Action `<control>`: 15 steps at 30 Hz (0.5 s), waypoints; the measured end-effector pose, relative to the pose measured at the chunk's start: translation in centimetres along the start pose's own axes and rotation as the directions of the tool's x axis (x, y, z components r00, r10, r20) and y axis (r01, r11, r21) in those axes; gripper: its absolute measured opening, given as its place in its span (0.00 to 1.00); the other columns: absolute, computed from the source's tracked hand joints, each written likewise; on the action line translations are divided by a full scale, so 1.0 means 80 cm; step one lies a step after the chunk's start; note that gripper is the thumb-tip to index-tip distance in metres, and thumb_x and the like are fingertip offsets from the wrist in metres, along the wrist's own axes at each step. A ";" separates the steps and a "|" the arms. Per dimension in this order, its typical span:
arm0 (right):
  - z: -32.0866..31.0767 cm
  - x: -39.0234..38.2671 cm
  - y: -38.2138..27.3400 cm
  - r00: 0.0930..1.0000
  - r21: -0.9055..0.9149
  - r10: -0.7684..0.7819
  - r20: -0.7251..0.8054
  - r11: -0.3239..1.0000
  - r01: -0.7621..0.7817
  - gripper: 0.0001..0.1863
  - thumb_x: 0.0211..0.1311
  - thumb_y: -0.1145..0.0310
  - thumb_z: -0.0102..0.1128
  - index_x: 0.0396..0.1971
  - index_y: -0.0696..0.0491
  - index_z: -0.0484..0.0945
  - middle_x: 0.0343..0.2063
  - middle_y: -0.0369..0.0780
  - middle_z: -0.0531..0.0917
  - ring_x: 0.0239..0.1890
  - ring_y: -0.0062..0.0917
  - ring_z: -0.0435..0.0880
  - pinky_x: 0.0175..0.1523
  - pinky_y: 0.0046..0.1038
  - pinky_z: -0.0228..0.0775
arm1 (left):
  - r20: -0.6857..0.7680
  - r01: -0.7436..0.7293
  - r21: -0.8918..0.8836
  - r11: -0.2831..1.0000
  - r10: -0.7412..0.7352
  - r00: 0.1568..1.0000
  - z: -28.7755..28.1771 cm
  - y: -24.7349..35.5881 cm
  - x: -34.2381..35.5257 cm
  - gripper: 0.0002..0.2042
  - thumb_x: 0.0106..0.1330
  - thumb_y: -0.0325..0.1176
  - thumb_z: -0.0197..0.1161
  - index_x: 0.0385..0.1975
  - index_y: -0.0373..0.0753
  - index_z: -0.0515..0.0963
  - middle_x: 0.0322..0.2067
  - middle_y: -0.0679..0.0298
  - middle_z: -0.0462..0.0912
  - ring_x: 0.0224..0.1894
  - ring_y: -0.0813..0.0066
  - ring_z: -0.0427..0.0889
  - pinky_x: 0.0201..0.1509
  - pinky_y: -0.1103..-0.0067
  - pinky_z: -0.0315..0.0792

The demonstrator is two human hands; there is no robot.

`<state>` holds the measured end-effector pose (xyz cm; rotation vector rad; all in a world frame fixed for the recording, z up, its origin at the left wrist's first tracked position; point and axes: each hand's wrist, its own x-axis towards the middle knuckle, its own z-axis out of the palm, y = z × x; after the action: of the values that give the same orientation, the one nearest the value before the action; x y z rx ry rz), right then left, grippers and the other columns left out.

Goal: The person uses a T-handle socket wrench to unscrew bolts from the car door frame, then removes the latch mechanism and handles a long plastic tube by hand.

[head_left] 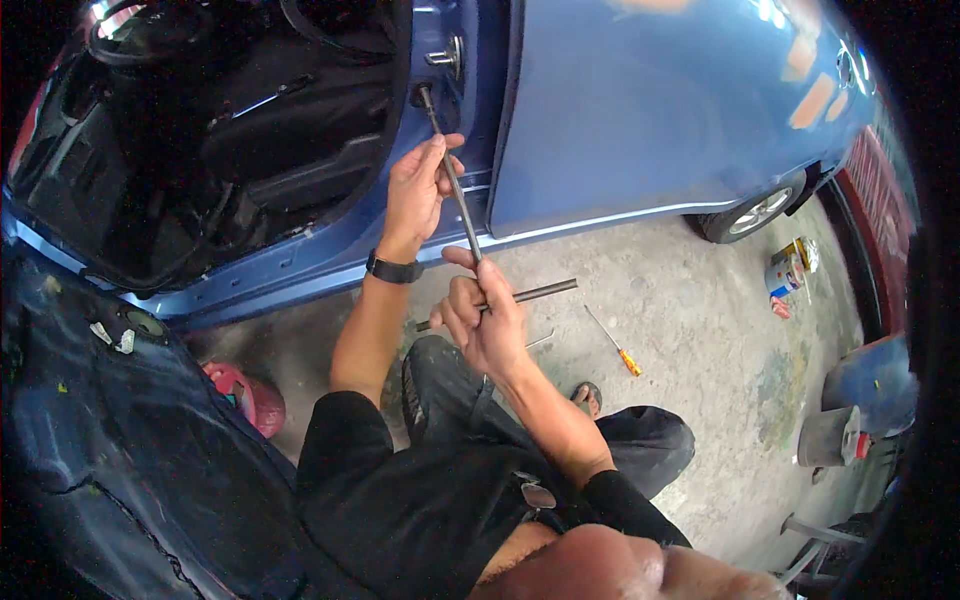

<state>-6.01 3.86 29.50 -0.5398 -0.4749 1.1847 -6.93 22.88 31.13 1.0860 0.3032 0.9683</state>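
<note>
A long dark metal T-bar tool [463, 208] reaches from an opening in the blue car's pillar [450, 130] down to my hands, with a crossbar at its lower end. My left hand [418, 190] grips the shaft near its upper part, just below that opening. My right hand [485, 315] is closed on the lower end, where the shaft meets the crossbar. A silver latch striker [450, 58] sits on the pillar above the opening, and the blue rear panel [640, 120] is beside it, to the right.
A dark detached panel [120, 420] lies at left beside a pink bucket [250, 395]. On the concrete floor are a yellow-handled screwdriver [628, 360], paint cans [787, 272], a grey container [825, 440] and a blue drum [868, 385]. The rear wheel [760, 208] is at right.
</note>
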 end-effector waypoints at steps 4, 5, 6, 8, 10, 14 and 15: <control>0.002 0.001 0.008 0.995 0.351 0.018 0.097 0.935 -0.052 0.25 0.78 0.53 0.32 0.57 0.59 0.68 0.11 0.31 0.58 0.11 0.21 0.62 0.40 0.35 0.75 | 0.012 0.002 0.028 1.000 -0.003 1.000 -0.002 0.000 0.000 0.16 0.75 0.42 0.54 0.46 0.34 0.80 0.24 0.69 0.77 0.20 0.89 0.67 0.28 0.84 0.75; 0.003 0.001 0.009 0.995 0.355 0.016 0.097 0.934 -0.049 0.25 0.78 0.53 0.32 0.57 0.59 0.68 0.11 0.31 0.58 0.11 0.21 0.62 0.40 0.35 0.75 | 0.014 0.003 0.032 0.999 -0.003 1.000 -0.002 0.002 -0.001 0.16 0.75 0.42 0.54 0.46 0.34 0.80 0.24 0.69 0.77 0.20 0.89 0.67 0.28 0.84 0.75; 0.004 0.001 0.009 0.996 0.252 0.003 0.085 0.967 -0.025 0.25 0.78 0.54 0.33 0.56 0.59 0.68 0.12 0.32 0.58 0.11 0.22 0.62 0.39 0.35 0.75 | 0.011 0.014 0.023 1.000 -0.014 1.000 -0.001 0.005 -0.002 0.16 0.75 0.41 0.54 0.46 0.34 0.80 0.24 0.69 0.78 0.20 0.89 0.68 0.27 0.84 0.75; 0.007 0.002 0.009 0.997 0.149 -0.013 0.076 0.989 0.001 0.24 0.78 0.54 0.33 0.56 0.59 0.67 0.12 0.32 0.59 0.12 0.22 0.63 0.38 0.35 0.75 | 0.010 0.024 0.019 1.000 -0.024 1.000 0.000 0.012 -0.002 0.16 0.75 0.41 0.54 0.46 0.34 0.80 0.24 0.69 0.78 0.20 0.89 0.69 0.27 0.84 0.75; 0.015 0.003 0.006 1.000 -0.197 -0.018 -0.009 0.980 0.015 0.23 0.77 0.54 0.35 0.55 0.59 0.67 0.12 0.32 0.59 0.12 0.21 0.62 0.37 0.34 0.75 | 0.026 0.049 -0.004 0.999 -0.049 0.998 -0.002 0.017 -0.002 0.16 0.75 0.41 0.53 0.47 0.34 0.79 0.24 0.69 0.78 0.21 0.89 0.71 0.26 0.84 0.75; 0.036 0.000 0.004 0.999 -0.181 -0.008 -0.042 0.983 0.000 0.24 0.77 0.54 0.37 0.55 0.59 0.67 0.12 0.32 0.58 0.12 0.21 0.62 0.36 0.34 0.75 | 0.021 0.052 0.040 0.998 -0.053 0.998 -0.008 0.029 -0.004 0.18 0.75 0.43 0.54 0.50 0.33 0.78 0.25 0.70 0.77 0.20 0.87 0.70 0.28 0.84 0.74; 0.038 -0.001 0.001 0.999 -0.071 -0.004 -0.041 0.997 0.001 0.23 0.77 0.53 0.37 0.54 0.59 0.68 0.12 0.32 0.58 0.12 0.22 0.62 0.36 0.34 0.75 | -0.028 0.039 0.225 0.974 -0.033 0.999 -0.003 0.035 -0.006 0.17 0.74 0.42 0.56 0.49 0.34 0.79 0.26 0.69 0.78 0.23 0.85 0.74 0.29 0.84 0.75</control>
<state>-7.94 4.25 31.83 -0.6235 -0.4839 1.1553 -8.81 23.00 33.31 1.2717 0.4599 0.9305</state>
